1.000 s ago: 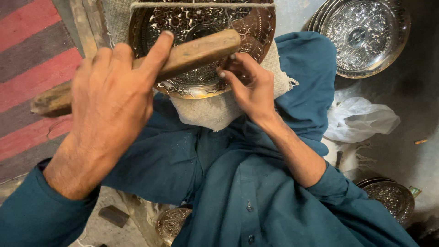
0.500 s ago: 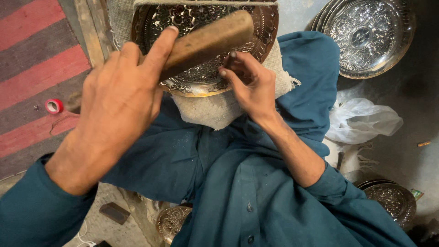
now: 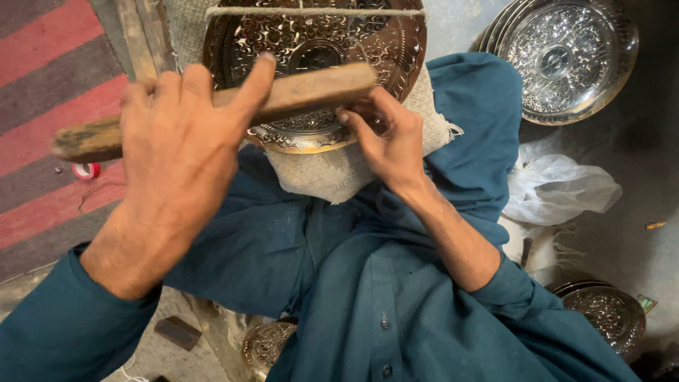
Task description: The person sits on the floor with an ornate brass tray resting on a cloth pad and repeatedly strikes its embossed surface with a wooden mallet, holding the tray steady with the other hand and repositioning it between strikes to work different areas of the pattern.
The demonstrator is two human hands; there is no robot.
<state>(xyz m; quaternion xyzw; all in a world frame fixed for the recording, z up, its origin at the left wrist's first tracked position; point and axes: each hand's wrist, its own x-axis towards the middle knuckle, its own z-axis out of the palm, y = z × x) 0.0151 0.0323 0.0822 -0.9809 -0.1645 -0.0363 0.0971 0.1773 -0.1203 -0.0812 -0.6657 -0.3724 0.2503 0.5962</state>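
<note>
Our left hand [image 3: 177, 141] was closed around a flat wooden stick [image 3: 283, 99], fingers wrapped over its middle with the forefinger stretched along the top edge. The stick lay nearly level across the view, its worn darker end poking out to the left and its cleaner end reaching over the embossed brass plate [image 3: 311, 56]. Our right hand [image 3: 389, 138] was curled at the plate's lower rim, fingertips pinched together as if on a small tool; we could not tell what, if anything, sat between them.

We judged the stick to be light, stiff and dry, easy to hold anywhere along its length, with the middle giving the best balance. The plate looked like thin metal: rigid enough to be worked, but liable to dent and slick on its polished relief, so the rim seemed the sensible place to take hold. It leaned against a pad of coarse cloth [image 3: 332, 173] resting on our lap, with a cord [image 3: 311, 12] stretched across its top edge.

There was no bench; we sat on the floor in teal clothing [image 3: 368, 283]. A red-and-grey striped mat [image 3: 42, 85] lay to the left with a small roll of tape [image 3: 86, 170] on it. A stack of silvery embossed trays [image 3: 566, 56] stood at upper right, a crumpled white plastic bag [image 3: 559, 187] below it, and two more embossed dishes [image 3: 608, 315] lay low in the view.
</note>
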